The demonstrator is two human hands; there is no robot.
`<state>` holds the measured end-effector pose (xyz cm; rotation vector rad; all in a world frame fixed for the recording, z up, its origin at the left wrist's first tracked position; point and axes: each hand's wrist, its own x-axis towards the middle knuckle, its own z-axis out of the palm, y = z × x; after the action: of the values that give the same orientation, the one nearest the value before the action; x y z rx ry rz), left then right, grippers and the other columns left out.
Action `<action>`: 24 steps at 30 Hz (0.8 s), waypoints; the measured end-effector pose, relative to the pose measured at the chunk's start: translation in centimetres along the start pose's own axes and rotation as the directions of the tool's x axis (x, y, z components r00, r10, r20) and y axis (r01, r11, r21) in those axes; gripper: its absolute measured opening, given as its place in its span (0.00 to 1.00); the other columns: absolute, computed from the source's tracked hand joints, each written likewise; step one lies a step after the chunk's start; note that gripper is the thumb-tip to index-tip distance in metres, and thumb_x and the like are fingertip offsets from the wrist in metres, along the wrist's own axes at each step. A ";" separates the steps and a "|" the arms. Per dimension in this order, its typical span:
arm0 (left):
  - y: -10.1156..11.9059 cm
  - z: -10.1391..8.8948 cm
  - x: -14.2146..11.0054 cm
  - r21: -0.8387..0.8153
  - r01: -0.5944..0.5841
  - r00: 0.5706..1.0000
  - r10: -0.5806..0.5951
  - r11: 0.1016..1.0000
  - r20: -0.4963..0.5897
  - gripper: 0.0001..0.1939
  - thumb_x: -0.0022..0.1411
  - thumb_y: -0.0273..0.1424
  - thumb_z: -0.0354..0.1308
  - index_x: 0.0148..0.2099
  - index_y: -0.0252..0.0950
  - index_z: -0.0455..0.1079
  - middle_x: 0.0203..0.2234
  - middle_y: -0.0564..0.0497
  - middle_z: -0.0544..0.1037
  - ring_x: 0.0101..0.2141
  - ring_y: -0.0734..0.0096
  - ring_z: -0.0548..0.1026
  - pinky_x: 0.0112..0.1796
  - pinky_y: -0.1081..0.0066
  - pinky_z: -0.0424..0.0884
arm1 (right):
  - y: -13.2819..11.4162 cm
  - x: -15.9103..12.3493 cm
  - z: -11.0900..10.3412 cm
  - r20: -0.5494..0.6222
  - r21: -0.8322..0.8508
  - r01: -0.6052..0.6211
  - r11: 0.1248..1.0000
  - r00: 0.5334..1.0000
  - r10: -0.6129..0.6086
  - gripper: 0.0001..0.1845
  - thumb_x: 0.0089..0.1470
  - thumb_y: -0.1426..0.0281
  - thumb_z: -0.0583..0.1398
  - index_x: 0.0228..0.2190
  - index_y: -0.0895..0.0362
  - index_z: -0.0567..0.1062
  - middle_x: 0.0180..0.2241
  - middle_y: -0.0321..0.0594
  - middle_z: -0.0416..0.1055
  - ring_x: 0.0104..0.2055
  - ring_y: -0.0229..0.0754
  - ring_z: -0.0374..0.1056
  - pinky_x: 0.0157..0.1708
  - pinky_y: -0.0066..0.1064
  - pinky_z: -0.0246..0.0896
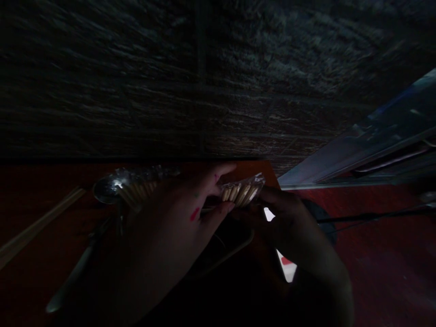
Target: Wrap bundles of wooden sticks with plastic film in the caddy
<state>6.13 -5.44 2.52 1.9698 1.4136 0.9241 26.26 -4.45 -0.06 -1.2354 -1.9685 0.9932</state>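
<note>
A clear plastic packet of short wooden sticks (240, 193) is between my two hands, over a reddish-brown wooden table (260, 169). My left hand (190, 204), marked with a red smear, grips the packet's left end between thumb and fingers. At the packet's right end, my right hand (284, 218) is closed on it, its fingertips lost in shadow. A second clear packet of sticks (138, 193) lies left of my left hand, partly covered by it. Beside that packet is a shiny round metal piece, like a spoon bowl (105, 189).
Long wooden sticks (41, 225) and a pale-handled utensil (73, 277) lie at the left. A dark tray-like thing (235, 247) sits below my hands, near a lit screen (288, 268). A tiled wall (204, 91) stands behind; red floor (381, 263) shows right.
</note>
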 end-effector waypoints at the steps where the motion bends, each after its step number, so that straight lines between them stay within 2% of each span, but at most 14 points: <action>1: -0.1 0.0 0.0 -0.018 0.000 1.000 0.000 1.000 0.001 0.25 0.61 0.30 0.61 0.59 0.52 0.65 0.46 0.55 0.80 0.42 0.60 0.80 0.42 0.62 0.79 | 0.0 0.0 0.0 0.010 0.018 -0.007 1.000 1.000 0.006 0.23 0.51 0.76 0.64 0.49 0.47 0.77 0.43 0.35 0.78 0.41 0.41 0.75 0.41 0.33 0.71; 5: -0.2 0.2 -0.1 -0.046 -0.001 1.000 0.002 0.999 0.003 0.25 0.59 0.31 0.62 0.58 0.50 0.65 0.45 0.53 0.80 0.42 0.59 0.80 0.42 0.62 0.79 | 0.0 -0.2 -0.2 0.032 0.156 -0.039 0.987 0.999 0.035 0.22 0.52 0.75 0.65 0.49 0.48 0.76 0.45 0.36 0.77 0.44 0.41 0.74 0.43 0.33 0.71; 10: 0.1 0.1 -0.1 -0.043 0.001 1.000 -0.001 0.999 -0.016 0.28 0.57 0.31 0.64 0.60 0.46 0.63 0.45 0.51 0.80 0.43 0.60 0.80 0.43 0.61 0.78 | -0.2 0.0 -0.7 0.054 0.380 -0.068 0.922 0.997 0.051 0.19 0.51 0.74 0.66 0.46 0.49 0.77 0.43 0.37 0.78 0.44 0.41 0.75 0.45 0.34 0.72; 14: 0.2 -0.2 -0.1 -0.070 -0.023 1.000 0.022 0.997 -0.018 0.30 0.58 0.32 0.64 0.61 0.44 0.61 0.43 0.50 0.81 0.42 0.61 0.80 0.44 0.62 0.77 | -0.1 0.7 -0.7 0.026 0.509 -0.008 0.861 1.000 -0.006 0.19 0.48 0.73 0.68 0.43 0.49 0.77 0.46 0.37 0.77 0.47 0.42 0.74 0.49 0.37 0.72; 19: 0.2 -0.5 -0.1 -0.130 -0.076 0.997 0.077 0.989 0.002 0.30 0.60 0.30 0.61 0.63 0.42 0.58 0.46 0.48 0.80 0.45 0.62 0.79 0.47 0.61 0.76 | 0.9 0.8 0.1 -0.048 0.540 0.118 0.833 0.993 -0.110 0.19 0.48 0.72 0.69 0.43 0.50 0.77 0.46 0.37 0.76 0.50 0.42 0.72 0.55 0.40 0.67; 24: 0.3 -0.4 -0.1 -0.187 -0.147 0.988 0.154 0.971 0.022 0.33 0.62 0.31 0.60 0.65 0.39 0.52 0.48 0.44 0.77 0.46 0.64 0.78 0.48 0.61 0.75 | 2.1 0.6 1.6 -0.185 0.531 0.158 0.832 0.980 -0.068 0.14 0.49 0.69 0.68 0.40 0.51 0.77 0.44 0.38 0.78 0.48 0.41 0.73 0.53 0.39 0.68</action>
<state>5.96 -5.57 2.93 1.9627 1.1270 1.0418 25.74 -3.74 -2.57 -0.8323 -1.4637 1.2390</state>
